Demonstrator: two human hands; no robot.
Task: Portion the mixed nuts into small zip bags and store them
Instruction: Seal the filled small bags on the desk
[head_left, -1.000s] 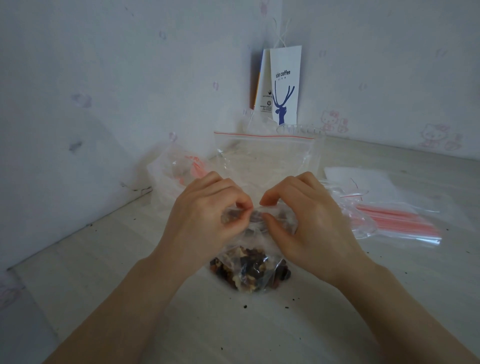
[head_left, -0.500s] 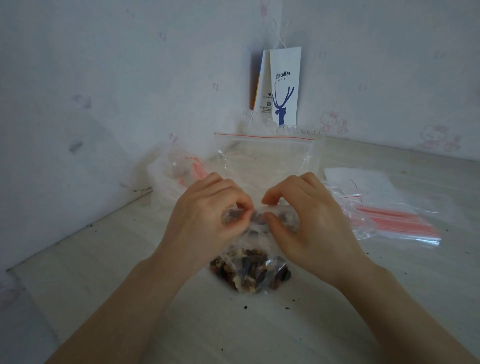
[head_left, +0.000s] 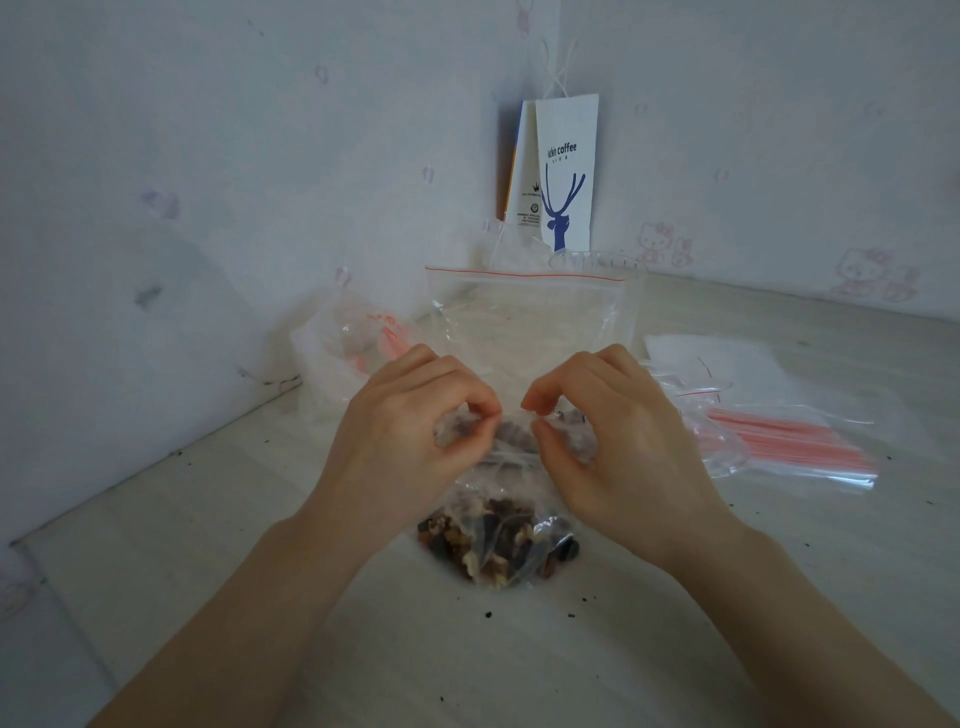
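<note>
Left hand (head_left: 410, 441) and right hand (head_left: 618, 447) each pinch the top strip of the bag (head_left: 501, 467), apparently to press the zip shut, while the nuts (head_left: 493, 545) rest low on the surface (head_left: 519, 654).

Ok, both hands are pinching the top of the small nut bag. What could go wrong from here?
1. Dark pieces seem to sit high in the small zip bag, near where the left hand and right hand pinch its top; one caught in the strip could leave the seal partly open.
2. A half-closed bag could spill mixed nuts onto the table, which already carries crumbs.
3. The large zip bag stands just behind the hands and could get knocked.
</note>
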